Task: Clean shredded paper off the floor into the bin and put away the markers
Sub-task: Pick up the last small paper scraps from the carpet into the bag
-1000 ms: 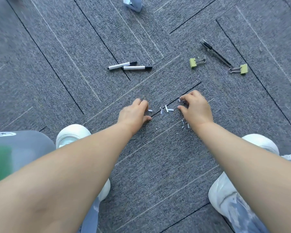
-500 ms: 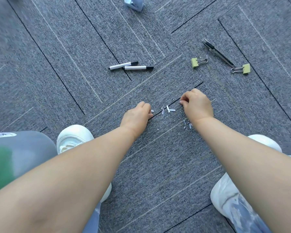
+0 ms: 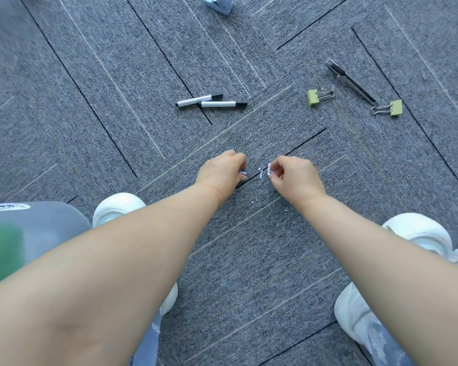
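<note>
Small white paper shreds (image 3: 260,173) lie on the grey carpet between my two hands. My left hand (image 3: 222,171) has its fingers curled and pinches a few shreds at its fingertips. My right hand (image 3: 292,175) pinches a white shred between thumb and fingers, just right of the loose bits. More tiny specks (image 3: 286,211) are scattered near my right wrist. Two white markers with black caps (image 3: 210,101) lie side by side on the carpet beyond my hands. The grey bin (image 3: 37,223) with a green inside stands at the left edge, beside my left shoe.
Two yellow-green binder clips (image 3: 313,96) (image 3: 394,108) and a dark metal tool (image 3: 351,83) lie at the upper right. A pale blue object (image 3: 218,2) sits at the top edge. My white shoes (image 3: 117,207) (image 3: 418,233) flank the work area.
Both hands have drawn closer together around the shreds. The right hand has picked up a white shred from the carpet, and fewer loose bits lie between the hands.
</note>
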A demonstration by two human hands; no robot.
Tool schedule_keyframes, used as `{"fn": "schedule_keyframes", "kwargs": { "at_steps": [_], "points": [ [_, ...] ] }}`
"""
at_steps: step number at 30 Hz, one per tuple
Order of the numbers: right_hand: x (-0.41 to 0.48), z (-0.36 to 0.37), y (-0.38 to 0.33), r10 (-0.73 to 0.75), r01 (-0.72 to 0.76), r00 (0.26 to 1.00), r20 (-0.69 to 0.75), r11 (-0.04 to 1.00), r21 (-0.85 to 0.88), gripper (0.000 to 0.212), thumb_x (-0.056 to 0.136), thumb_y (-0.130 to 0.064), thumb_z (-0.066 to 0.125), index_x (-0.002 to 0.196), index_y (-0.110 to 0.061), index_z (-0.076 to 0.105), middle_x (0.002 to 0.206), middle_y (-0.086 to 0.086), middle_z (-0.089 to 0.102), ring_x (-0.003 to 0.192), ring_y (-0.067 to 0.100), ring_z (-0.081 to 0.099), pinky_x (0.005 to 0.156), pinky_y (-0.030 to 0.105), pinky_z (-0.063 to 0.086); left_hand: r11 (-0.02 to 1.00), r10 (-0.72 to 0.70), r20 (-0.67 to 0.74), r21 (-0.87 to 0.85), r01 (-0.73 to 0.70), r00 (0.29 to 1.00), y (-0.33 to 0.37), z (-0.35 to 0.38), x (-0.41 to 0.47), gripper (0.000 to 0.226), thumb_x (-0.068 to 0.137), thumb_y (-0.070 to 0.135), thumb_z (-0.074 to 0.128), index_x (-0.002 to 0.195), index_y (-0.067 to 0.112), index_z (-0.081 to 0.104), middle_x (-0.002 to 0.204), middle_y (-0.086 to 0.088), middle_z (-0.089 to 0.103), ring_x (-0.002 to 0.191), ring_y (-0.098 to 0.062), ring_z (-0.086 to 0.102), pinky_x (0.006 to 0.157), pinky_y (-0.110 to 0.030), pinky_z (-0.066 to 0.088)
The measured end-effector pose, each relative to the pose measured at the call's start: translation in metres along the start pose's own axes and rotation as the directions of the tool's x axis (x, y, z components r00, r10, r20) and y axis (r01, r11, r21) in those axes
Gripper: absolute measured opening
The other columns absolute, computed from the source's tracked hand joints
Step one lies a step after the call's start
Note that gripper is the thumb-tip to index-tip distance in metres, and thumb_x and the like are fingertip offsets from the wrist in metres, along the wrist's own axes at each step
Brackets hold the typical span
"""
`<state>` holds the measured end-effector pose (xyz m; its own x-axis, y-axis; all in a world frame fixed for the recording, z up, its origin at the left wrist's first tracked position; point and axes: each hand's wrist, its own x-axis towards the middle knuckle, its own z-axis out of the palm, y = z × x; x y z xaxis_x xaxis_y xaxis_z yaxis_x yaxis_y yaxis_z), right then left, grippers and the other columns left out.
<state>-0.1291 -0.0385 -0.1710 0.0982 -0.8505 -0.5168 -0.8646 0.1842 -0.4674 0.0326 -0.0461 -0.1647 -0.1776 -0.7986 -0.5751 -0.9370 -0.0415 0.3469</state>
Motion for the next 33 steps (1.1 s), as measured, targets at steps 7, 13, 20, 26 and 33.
{"fn": "schedule_keyframes", "kwargs": {
  "at_steps": [7, 13, 20, 26, 33],
  "points": [
    [0.005, -0.003, -0.009, 0.023, -0.018, 0.998, 0.053, 0.995, -0.097, 0.013, 0.086, -0.018, 0.053, 0.094, -0.016, 0.063, 0.101, 0.008, 0.063, 0.098, 0.031, 0.055, 0.081, 0.034, 0.047, 1.000, 0.001, -0.024, -0.012, -0.001, 1.000, 0.001, 0.003, -0.002, 0.015, 0.090, 0.028, 0.056, 0.101, 0.018, 0.059, 0.105, -0.001, 0.054, 0.094, -0.024, 0.055, 0.081, -0.033, 0.045],
    [0.007, -0.004, -0.005, -0.146, 0.163, 0.985, 0.090, 0.959, -0.233, 0.014, 0.091, -0.015, 0.050, 0.098, -0.007, 0.059, 0.102, 0.012, 0.053, 0.102, 0.031, 0.049, 0.078, 0.038, 0.043, 0.999, -0.033, -0.032, -0.040, 0.032, 0.999, 0.004, 0.008, 0.000, 0.014, 0.091, 0.027, 0.055, 0.100, 0.019, 0.061, 0.106, -0.001, 0.054, 0.099, -0.024, 0.054, 0.083, -0.032, 0.043],
    [0.003, -0.002, 0.000, -0.170, 0.189, 0.981, 0.096, 0.948, -0.255, 0.012, 0.091, -0.005, 0.044, 0.101, -0.009, 0.047, 0.105, 0.010, 0.051, 0.096, 0.028, 0.047, 0.076, 0.037, 0.038, 0.999, -0.039, -0.020, -0.020, 0.039, 0.999, 0.007, 0.009, 0.000, 0.012, 0.091, 0.026, 0.054, 0.093, 0.016, 0.059, 0.102, -0.003, 0.053, 0.093, -0.027, 0.054, 0.080, -0.035, 0.043],
    [0.002, -0.008, 0.008, -0.145, 0.149, 0.989, 0.037, 0.982, -0.118, 0.025, 0.091, -0.013, 0.046, 0.114, -0.014, 0.053, 0.110, 0.009, 0.059, 0.099, 0.032, 0.054, 0.082, 0.037, 0.042, 1.000, 0.027, -0.031, -0.010, -0.028, 0.999, 0.008, 0.008, -0.004, 0.014, 0.095, 0.023, 0.046, 0.098, 0.012, 0.053, 0.104, -0.005, 0.054, 0.090, -0.026, 0.053, 0.078, -0.034, 0.037],
    [0.006, -0.011, 0.007, -0.185, 0.191, 0.982, 0.050, 0.944, -0.269, 0.026, 0.093, -0.020, 0.048, 0.113, -0.015, 0.063, 0.102, 0.009, 0.060, 0.095, 0.032, 0.057, 0.080, 0.039, 0.048, 0.998, 0.059, -0.027, -0.034, -0.060, 0.998, 0.016, 0.015, -0.006, 0.025, 0.095, 0.024, 0.047, 0.118, 0.015, 0.051, 0.118, -0.002, 0.057, 0.105, -0.024, 0.055, 0.089, -0.036, 0.041]
  ]
}}
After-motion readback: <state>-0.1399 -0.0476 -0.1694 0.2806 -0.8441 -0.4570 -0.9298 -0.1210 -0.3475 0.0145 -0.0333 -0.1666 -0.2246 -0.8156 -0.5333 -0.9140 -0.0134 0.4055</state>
